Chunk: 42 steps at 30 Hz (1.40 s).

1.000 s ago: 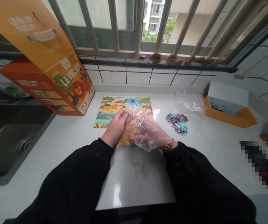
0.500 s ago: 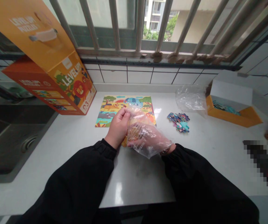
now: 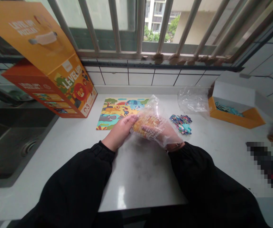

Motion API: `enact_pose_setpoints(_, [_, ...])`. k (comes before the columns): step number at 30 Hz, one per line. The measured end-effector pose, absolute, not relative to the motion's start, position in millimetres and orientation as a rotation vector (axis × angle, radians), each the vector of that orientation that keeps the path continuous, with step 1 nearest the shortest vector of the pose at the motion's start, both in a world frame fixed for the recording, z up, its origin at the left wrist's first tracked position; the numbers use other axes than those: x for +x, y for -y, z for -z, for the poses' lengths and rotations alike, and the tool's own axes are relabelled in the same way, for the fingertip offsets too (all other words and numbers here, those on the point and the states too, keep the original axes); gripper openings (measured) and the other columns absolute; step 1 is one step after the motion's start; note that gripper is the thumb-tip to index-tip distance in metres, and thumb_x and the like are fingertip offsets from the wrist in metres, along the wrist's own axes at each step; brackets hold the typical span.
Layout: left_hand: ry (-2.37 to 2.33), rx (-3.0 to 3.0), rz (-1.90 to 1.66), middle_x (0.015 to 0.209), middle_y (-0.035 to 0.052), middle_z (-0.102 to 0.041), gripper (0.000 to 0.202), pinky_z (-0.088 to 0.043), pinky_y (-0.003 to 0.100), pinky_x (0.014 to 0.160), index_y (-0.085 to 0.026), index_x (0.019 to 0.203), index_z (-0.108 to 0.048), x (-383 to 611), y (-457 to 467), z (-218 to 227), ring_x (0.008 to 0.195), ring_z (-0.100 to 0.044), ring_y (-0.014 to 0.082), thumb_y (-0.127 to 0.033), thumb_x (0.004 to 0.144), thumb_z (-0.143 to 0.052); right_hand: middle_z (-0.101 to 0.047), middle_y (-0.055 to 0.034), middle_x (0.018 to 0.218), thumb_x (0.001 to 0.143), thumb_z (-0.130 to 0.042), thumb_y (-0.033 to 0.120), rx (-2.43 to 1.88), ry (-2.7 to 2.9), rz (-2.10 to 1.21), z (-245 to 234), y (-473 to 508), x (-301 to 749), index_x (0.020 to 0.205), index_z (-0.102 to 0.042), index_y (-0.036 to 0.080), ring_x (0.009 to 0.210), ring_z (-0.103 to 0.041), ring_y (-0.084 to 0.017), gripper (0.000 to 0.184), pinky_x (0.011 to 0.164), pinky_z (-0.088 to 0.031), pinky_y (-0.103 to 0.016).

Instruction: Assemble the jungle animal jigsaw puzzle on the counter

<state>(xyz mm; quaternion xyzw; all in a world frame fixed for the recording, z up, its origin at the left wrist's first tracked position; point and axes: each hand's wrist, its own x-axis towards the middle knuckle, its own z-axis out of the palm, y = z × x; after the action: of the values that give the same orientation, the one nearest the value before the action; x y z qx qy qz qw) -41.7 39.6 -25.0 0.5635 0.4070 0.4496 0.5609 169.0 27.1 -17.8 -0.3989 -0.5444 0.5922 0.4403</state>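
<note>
On counter [image 3: 138, 171]: left hand [image 3: 119, 131] pinches plastic bag [image 3: 153, 106]; right hand [image 3: 162, 135] inside it, clamped on orange puzzle pieces [image 3: 145, 122], not yet out; finished puzzle [image 3: 112, 112] lies behind.

"LEVEL UP!", "C3" on orange box [image 3: 73, 85]

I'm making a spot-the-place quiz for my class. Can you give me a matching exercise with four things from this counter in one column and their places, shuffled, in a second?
Things
1. clear bag of orange pieces
2. puzzle picture
3. loose blue pieces
4. big orange box

Places
A. standing at the left, by the sink
B. lying flat near the tiled wall
C. held between the left hand and right hand
D. in a small heap right of the hands

Pairs: 1-C, 2-B, 3-D, 4-A
</note>
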Motion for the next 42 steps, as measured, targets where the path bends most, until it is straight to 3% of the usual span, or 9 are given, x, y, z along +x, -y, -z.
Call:
enact_pose_setpoints(7, [-1.022,1.262,-1.035,0.104,0.0099,-0.083,0.042,-0.059,0.033,0.079,-0.021,0.106,-0.086,-45.5,-45.9,42.6,0.093,-0.075,0.0251,-0.06,0.092,-0.082,-0.084,-0.0051,0.123,0.075,-0.096,0.048,-0.947,1.303,-1.523,14.0,-19.2,167.2,0.116,-0.078,0.026,0.111,-0.078,-0.029,0.05,0.108,-0.063,-0.048])
enact_pose_setpoints(13, [-1.056,1.029,-1.271,0.089,0.0047,-0.079,0.041,-0.06,0.029,0.071,-0.018,0.1,-0.08,-52.4,-59.9,42.3,0.076,-0.071,0.0184,-0.055,0.086,-0.089,-0.079,-0.0075,0.137,0.076,-0.096,0.044,-0.897,1.21,-1.586,6.4,-11.5,173.4,0.131,-0.075,0.027,0.12,-0.077,-0.028,0.061,0.11,-0.062,-0.047])
enact_pose_setpoints(18, [-1.142,0.932,-1.442,0.08,0.0003,-0.073,0.036,-0.058,0.024,0.062,-0.019,0.099,-0.074,-65.5,-72.2,46.9,0.065,-0.066,0.0137,-0.051,0.089,-0.085,-0.081,-0.0097,0.109,0.069,-0.101,0.052,-1.346,1.292,-1.163,1.0,-1.8,209.7,0.122,-0.07,0.021,0.093,-0.078,-0.028,0.069,0.082,-0.067,-0.044])
enact_pose_setpoints(21, [-1.177,0.914,-1.517,0.082,-0.0006,-0.072,0.032,-0.059,0.023,0.066,-0.02,0.101,-0.072,-71.6,-77.2,49.8,0.069,-0.067,0.0134,-0.05,0.093,-0.081,-0.081,-0.01,0.111,0.076,-0.096,0.053,-1.546,1.411,-0.684,4.4,13.2,230.7,0.122,-0.069,0.023,0.094,-0.078,-0.029,0.062,0.084,-0.066,-0.047])
enact_pose_setpoints(24, [-1.196,0.898,-1.55,0.079,-0.0021,-0.068,0.029,-0.059,0.023,0.065,-0.021,0.099,-0.07,-73.1,-79.8,50.3,0.067,-0.065,0.0127,-0.048,0.095,-0.078,-0.079,-0.0126,0.121,0.091,-0.083,0.042,-1.624,1.664,-0.166,13.7,28.9,240.6,0.126,-0.069,0.023,0.106,-0.077,-0.032,0.042,0.096,-0.063,-0.05])
enact_pose_setpoints(27, [-1.197,0.879,-1.538,0.077,-0.003,-0.066,0.026,-0.059,0.023,0.063,-0.021,0.097,-0.069,-71.4,-80.2,48.0,0.063,-0.064,0.0123,-0.045,0.096,-0.077,-0.076,-0.0143,0.126,0.101,-0.066,0.025,-1.548,2.0,0.07,24.1,38.7,238.4,0.128,-0.069,0.022,0.116,-0.072,-0.032,0.027,0.102,-0.061,-0.048])
enact_pose_setpoints(33, [-1.185,0.838,-1.492,0.071,-0.0047,-0.063,0.024,-0.058,0.022,0.058,-0.022,0.097,-0.067,-69.2,-78.1,42.3,0.056,-0.061,0.0118,-0.042,0.096,-0.079,-0.069,-0.0191,0.138,0.106,-0.052,0.012,-1.502,2.258,0.21,37.8,52.6,222.6,0.137,-0.069,0.019,0.128,-0.066,-0.033,0.035,0.11,-0.059,-0.048])
enact_pose_setpoints(37, [-1.178,0.826,-1.475,0.069,-0.0047,-0.062,0.02,-0.056,0.021,0.056,-0.022,0.097,-0.067,-67.6,-78.2,42.7,0.054,-0.061,0.0116,-0.039,0.098,-0.076,-0.059,-0.0203,0.157,0.109,-0.052,0.014,-1.458,2.333,0.185,47.7,66.3,221.6,0.141,-0.069,0.022,0.153,-0.052,-0.034,0.037,0.123,-0.053,-0.053])
enact_pose_setpoints(42, [-1.155,0.823,-1.463,0.069,-0.004,-0.064,0.021,-0.057,0.021,0.056,-0.021,0.098,-0.069,-65.4,-78.4,44.2,0.055,-0.062,0.0119,-0.039,0.098,-0.078,-0.037,-0.0221,0.179,0.109,-0.064,0.036,-1.473,2.396,0.096,55.7,78.4,222.3,0.153,-0.064,0.021,0.17,-0.029,-0.041,0.047,0.13,-0.043,-0.065])
